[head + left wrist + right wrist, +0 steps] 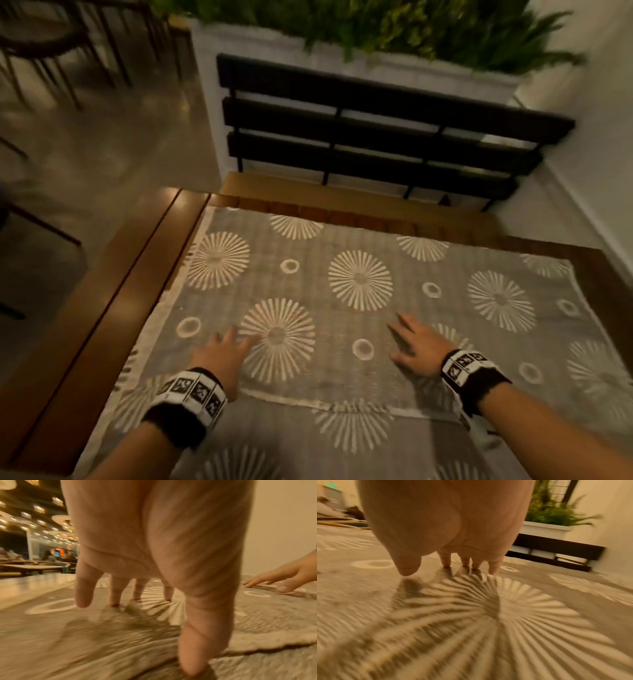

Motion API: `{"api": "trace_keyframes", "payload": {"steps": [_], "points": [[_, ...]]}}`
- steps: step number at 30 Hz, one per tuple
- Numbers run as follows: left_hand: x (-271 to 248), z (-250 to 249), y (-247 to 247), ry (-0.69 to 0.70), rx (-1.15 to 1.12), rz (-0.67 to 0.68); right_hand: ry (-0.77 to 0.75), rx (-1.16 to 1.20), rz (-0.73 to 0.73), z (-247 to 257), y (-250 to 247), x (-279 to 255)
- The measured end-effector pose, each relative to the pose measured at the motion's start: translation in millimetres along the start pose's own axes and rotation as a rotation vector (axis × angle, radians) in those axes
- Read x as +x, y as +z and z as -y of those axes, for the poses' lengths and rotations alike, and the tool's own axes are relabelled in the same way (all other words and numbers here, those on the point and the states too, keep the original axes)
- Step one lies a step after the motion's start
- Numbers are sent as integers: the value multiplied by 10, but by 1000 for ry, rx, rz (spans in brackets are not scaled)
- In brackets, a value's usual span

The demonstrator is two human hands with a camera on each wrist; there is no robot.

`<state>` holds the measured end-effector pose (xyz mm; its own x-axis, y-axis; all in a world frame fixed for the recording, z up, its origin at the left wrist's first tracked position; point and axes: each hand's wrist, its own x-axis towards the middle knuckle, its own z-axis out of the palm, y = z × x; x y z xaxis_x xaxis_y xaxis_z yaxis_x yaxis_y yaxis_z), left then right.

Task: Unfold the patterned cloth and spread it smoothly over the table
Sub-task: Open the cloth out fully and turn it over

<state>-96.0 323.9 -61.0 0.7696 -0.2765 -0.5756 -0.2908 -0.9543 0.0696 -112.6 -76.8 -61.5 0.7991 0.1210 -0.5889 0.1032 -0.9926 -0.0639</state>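
The grey cloth with white starburst and ring motifs lies over the wooden table. A folded-over layer covers the far part, and its hemmed edge runs across near me. My left hand lies flat on this layer, fingers spread beside a starburst. My right hand presses flat on the cloth to the right. In the left wrist view the left fingertips touch the cloth. In the right wrist view the right fingertips touch the cloth. Neither hand holds anything.
A dark slatted bench back stands just beyond the table's far edge, with a white planter of green plants behind it. A white wall runs along the right. Chairs stand on the floor at the far left.
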Motion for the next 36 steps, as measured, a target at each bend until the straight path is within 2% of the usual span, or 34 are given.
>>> {"api": "trace_keyframes", "payload": {"steps": [3,6,8,11,13,18,22,24,26,29,32,36], "points": [[182,-400,-96,64,-46,40,200,145,-25,-416,112,-262],[403,-869,-230,83,-54,-25,361,284,-48,-793,280,-478],[587,-1196,-309,140,15,-78,397,354,-81,-999,357,-555],[853,-1690,-389,246,111,-54,331,335,-60,-1213,406,-599],[995,-1925,-437,246,168,-21,279,298,-39,-1299,436,-600],[1177,-2092,-485,177,174,77,163,258,-54,-1471,566,-641],[1193,-2200,-604,201,229,63,27,170,-150,-1376,572,-711],[1270,-2284,-678,277,275,20,51,203,-128,-1288,561,-705],[1355,-2341,-716,302,266,42,123,246,-48,-1235,581,-655],[1417,-2363,-675,259,254,90,142,214,17,-1280,584,-532],[1375,-2362,-661,176,158,101,79,168,43,-1434,402,-392],[1197,-2387,-525,-39,-59,57,-34,47,40,-1667,68,-82]]}}
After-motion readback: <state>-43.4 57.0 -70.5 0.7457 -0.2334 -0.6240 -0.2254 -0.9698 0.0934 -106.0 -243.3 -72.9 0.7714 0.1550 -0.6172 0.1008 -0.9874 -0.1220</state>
